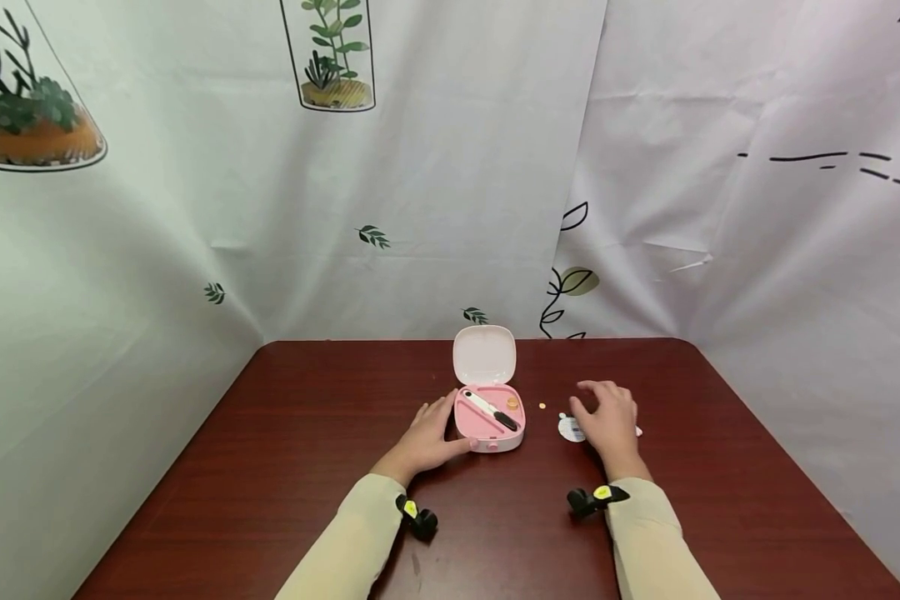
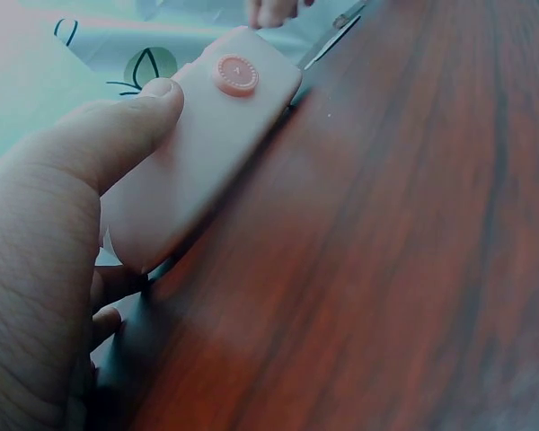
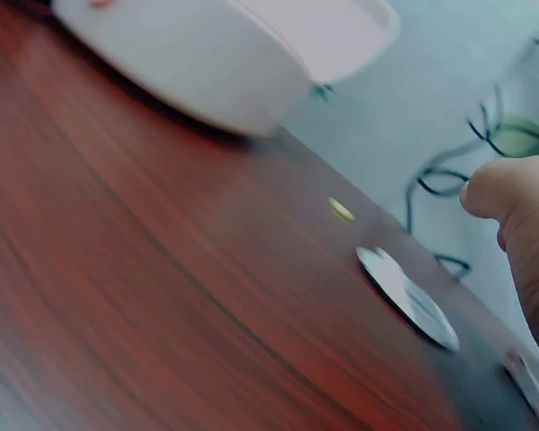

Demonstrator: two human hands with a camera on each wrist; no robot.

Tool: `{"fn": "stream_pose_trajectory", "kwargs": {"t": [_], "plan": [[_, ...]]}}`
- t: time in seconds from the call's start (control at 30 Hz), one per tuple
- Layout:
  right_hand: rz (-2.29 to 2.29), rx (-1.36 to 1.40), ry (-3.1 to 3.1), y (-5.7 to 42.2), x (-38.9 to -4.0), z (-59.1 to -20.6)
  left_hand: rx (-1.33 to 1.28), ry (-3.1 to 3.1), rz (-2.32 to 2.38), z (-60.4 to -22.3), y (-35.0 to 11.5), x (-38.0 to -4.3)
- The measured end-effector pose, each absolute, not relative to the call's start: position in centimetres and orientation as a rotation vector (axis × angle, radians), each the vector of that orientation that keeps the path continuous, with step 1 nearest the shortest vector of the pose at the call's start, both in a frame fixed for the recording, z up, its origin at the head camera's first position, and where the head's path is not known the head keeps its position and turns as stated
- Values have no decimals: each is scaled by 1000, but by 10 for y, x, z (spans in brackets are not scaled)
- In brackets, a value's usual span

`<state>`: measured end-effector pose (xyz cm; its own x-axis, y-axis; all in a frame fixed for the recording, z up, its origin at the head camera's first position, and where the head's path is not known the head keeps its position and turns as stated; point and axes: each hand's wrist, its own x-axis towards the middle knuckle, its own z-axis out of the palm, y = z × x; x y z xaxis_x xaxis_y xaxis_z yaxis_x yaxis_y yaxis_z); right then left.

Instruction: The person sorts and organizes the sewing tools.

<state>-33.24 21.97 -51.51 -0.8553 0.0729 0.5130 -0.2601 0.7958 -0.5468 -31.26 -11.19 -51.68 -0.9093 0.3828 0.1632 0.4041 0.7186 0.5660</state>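
Note:
A small pink-and-white box (image 1: 490,444) stands on the table, its white hinged lid (image 1: 484,355) raised. My left hand (image 1: 427,442) grips the box's left side, with the thumb (image 2: 153,112) against the front near a round pink button (image 2: 236,75). Inside lies a slim white tool with a black end (image 1: 491,410), slantwise, beside a small yellowish round piece (image 1: 512,402). To the right, my right hand (image 1: 611,421) is held over a flat white animal-shaped piece (image 1: 571,428), fingers loosely bent and nothing seen between them. In the right wrist view that piece (image 3: 408,298) lies flat, apart from the thumb.
A small yellow disc (image 1: 542,406) lies between the box and the white piece. Another whitish object (image 1: 639,431) peeks out right of my right hand, mostly hidden. The brown table (image 1: 330,417) ends at a printed white curtain (image 1: 420,275).

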Motion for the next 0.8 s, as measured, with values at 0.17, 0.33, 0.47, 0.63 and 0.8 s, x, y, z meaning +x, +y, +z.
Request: {"fn": "stream_pose_trajectory", "kwargs": {"t": [0.17,0.33,0.47,0.63,0.8], "plan": [[847,16,-2487,248,-323,-516,-664,-2882,-955,-515,-112,-314],[937,-125,-2540,263,-315,-517,-659,-2874,-965,-514,-113,-313],[963,-204,-2591,266,-311,-518,-652,-2874,-983,-513,-114,-310],[923,-265,-2635,268,-308,-519,-660,-2877,-991,-514,-112,-309],[874,-282,-2662,271,-309,-520,-663,-2870,-986,-515,-111,-310]]}}
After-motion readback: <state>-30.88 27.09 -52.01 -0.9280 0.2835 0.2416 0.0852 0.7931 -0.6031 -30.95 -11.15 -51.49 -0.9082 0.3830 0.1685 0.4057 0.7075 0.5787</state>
